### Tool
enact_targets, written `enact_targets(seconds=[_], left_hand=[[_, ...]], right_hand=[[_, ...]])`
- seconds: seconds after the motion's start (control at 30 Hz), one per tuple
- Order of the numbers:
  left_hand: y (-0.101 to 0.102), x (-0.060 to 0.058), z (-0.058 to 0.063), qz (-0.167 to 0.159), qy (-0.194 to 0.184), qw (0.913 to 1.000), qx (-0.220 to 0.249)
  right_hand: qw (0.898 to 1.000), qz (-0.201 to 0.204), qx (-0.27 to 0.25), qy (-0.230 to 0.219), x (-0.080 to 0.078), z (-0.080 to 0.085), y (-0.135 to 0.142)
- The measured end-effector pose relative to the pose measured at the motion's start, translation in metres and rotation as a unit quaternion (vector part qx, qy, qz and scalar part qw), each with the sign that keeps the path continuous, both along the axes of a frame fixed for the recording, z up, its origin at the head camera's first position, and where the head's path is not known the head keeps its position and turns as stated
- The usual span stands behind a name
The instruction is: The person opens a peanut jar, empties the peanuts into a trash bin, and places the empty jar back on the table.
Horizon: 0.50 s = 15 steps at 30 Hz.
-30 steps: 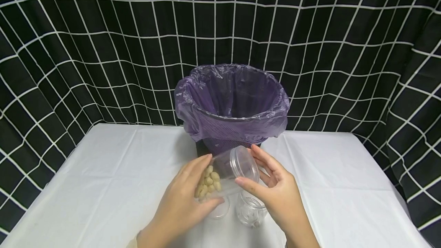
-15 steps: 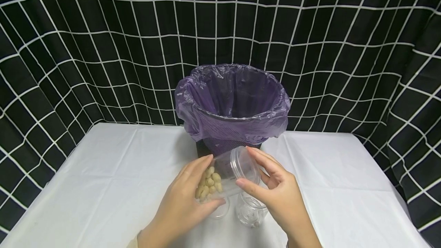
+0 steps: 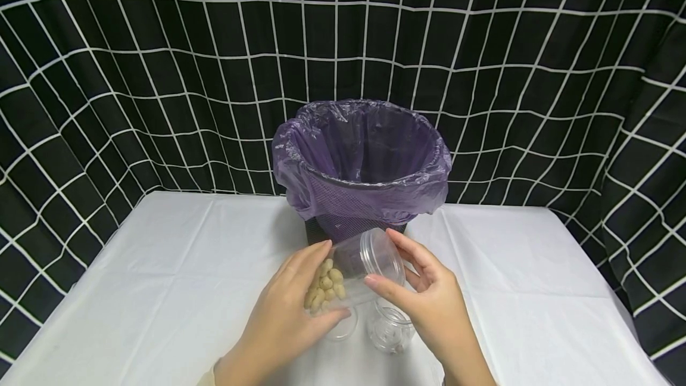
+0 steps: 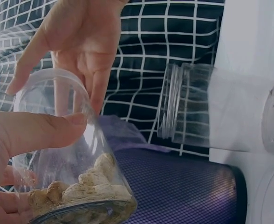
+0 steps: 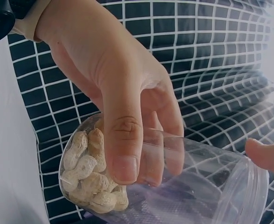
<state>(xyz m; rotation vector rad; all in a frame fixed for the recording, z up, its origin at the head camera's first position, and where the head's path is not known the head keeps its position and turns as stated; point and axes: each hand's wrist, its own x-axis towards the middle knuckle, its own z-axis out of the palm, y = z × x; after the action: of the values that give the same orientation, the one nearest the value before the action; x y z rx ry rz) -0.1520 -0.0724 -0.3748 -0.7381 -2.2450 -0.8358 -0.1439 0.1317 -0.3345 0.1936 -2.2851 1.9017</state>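
Observation:
A clear plastic jar with several unshelled peanuts in its base end lies tilted in mid-air between both hands. My left hand grips the base end, thumb along the wall. At the other end, my right hand holds the ridged collar between thumb and fingers; the right wrist view shows its thumb at the edge of that collar. Below stands a second clear jar, partly behind the right hand, with small specks near its bottom. A clear round lid lies beside it.
A black mesh bin lined with a purple plastic bag stands just beyond the hands. White cloth covers the table. A black curtain with a white grid hangs around the back and sides.
My right hand's fingers have shifted slightly around the jar's collar, which has turned or moved a little. The left hand has barely moved.

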Motion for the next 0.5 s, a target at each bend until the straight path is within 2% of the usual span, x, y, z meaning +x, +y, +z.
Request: enact_targets(seconds=[0.5], left_hand=[[0.0002, 0.0013, 0.0005, 0.003, -0.012, 0.9999, 0.003]], right_hand=[[0.998, 0.03, -0.024, 0.038, 0.0004, -0.0018, 0.0024]])
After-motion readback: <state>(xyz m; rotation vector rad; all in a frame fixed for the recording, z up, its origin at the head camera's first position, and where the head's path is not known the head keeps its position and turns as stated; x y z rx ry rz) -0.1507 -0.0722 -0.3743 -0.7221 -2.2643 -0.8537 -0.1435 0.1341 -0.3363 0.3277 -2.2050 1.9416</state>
